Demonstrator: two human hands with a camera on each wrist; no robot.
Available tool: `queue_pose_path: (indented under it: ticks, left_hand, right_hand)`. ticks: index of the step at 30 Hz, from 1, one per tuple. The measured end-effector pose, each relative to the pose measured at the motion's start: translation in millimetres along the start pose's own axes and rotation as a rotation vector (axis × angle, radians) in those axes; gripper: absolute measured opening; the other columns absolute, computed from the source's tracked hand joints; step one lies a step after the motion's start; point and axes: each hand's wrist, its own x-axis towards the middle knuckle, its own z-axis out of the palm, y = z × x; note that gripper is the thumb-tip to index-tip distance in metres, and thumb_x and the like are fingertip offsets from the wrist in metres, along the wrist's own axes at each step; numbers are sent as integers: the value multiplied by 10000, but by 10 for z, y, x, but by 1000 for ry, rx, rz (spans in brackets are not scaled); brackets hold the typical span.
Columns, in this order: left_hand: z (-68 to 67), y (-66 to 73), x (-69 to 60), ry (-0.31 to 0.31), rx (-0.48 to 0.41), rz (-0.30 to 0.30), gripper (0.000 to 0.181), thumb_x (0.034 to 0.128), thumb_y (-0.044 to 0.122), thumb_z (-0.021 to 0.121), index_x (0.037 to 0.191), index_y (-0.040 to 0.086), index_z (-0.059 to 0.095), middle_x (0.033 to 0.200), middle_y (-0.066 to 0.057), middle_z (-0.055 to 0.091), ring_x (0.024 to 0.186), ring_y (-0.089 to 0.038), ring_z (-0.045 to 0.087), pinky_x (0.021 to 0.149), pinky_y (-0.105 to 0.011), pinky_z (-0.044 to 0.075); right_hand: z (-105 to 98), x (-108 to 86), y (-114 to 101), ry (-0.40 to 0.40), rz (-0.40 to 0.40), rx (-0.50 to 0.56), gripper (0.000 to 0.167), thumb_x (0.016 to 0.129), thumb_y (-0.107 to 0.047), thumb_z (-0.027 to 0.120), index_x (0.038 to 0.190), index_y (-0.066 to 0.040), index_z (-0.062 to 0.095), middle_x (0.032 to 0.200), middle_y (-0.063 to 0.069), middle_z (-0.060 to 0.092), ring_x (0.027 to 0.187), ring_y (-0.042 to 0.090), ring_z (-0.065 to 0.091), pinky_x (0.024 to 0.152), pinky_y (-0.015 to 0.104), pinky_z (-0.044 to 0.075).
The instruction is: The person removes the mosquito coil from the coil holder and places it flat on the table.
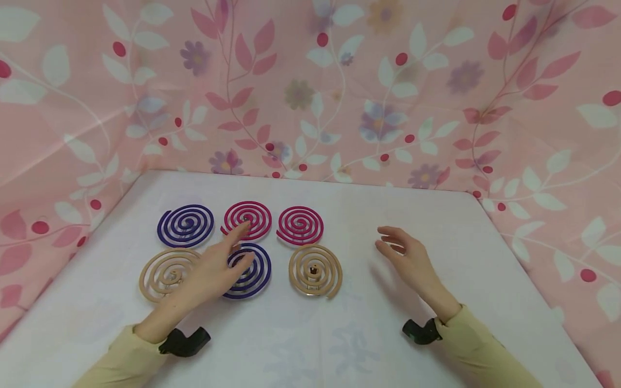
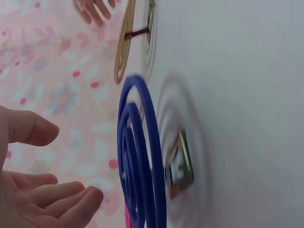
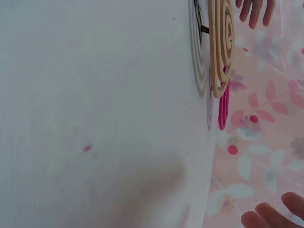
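Note:
Six spiral mosquito coils sit raised on small metal stands. At the back are a blue coil (image 1: 188, 222), a magenta coil (image 1: 259, 216) and another magenta coil (image 1: 301, 223). Nearer are a tan coil (image 1: 157, 269), a blue coil (image 2: 154, 166) and a second tan coil (image 1: 315, 258). My left hand (image 1: 208, 272) hovers over the coils on the left, partly covering the front tan and blue ones. Its fingers are loosely extended, and the left wrist view shows them apart from the blue coil. To the right of the coils, my right hand (image 1: 407, 258) hangs above the table, fingers relaxed and holding nothing.
A white cloth covers the table (image 1: 301, 345). Pink floral fabric (image 1: 310, 97) rises behind it and at both sides. Each wrist carries a black camera mount, such as the left mount (image 1: 184, 343). In the left wrist view a metal stand (image 2: 182, 166) shows under the blue coil.

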Motion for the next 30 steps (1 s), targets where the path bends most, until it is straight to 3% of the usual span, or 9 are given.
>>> queue_pose_path:
  ticks: [5, 8, 13, 17, 27, 30]
  left_hand:
    - [131, 103, 38, -41, -121, 16, 608, 974, 165, 633, 1516, 70, 374, 1452, -247, 514, 1206, -392, 623, 1019, -495, 495]
    - [196, 150, 44, -81, -154, -10, 587, 984, 171, 621, 1512, 69, 384, 1438, -252, 527, 1211, -380, 623, 1022, -489, 492]
    - [297, 214, 33, -140, -217, -58, 576, 997, 186, 599, 1513, 43, 387, 1444, -256, 518, 1238, -372, 606, 1022, -471, 494]
    - [358, 258, 0, -169, -283, -44, 552, 1004, 174, 586, 1501, 21, 403, 1430, -263, 528, 1248, -372, 596, 1029, -455, 493]
    - [427, 346, -86, -286, -392, -18, 562, 1023, 186, 549, 1494, -64, 372, 1504, -276, 434, 1301, -402, 539, 1048, -417, 477]
    - [454, 342, -106, -304, -411, -16, 567, 1022, 167, 543, 1491, -89, 354, 1513, -282, 415, 1308, -412, 527, 1061, -422, 463]
  right_hand:
    - [93, 49, -51, -10, 3, 79, 337, 989, -226, 631, 1290, -73, 632, 1315, 135, 644, 1195, 279, 622, 1044, 470, 491]
    - [130, 63, -82, -29, 2, 104, 344, 989, -222, 632, 1297, -68, 630, 1325, 113, 644, 1191, 272, 626, 1034, 451, 498]
    - [110, 62, -126, -58, 18, 168, 363, 988, -248, 638, 1318, -99, 622, 1351, 91, 632, 1190, 186, 628, 995, 268, 500]
    - [85, 57, -125, -87, 51, 283, 377, 986, -228, 639, 1333, -83, 603, 1375, 130, 607, 1186, 135, 632, 979, 155, 478]
    - [284, 16, -116, -241, 113, 397, 418, 999, -173, 600, 1385, -24, 540, 1420, 203, 555, 1292, 315, 561, 973, 168, 495]
    - [339, 1, -108, -289, 136, 433, 439, 998, -157, 588, 1404, -8, 513, 1427, 223, 542, 1309, 342, 536, 998, 222, 503]
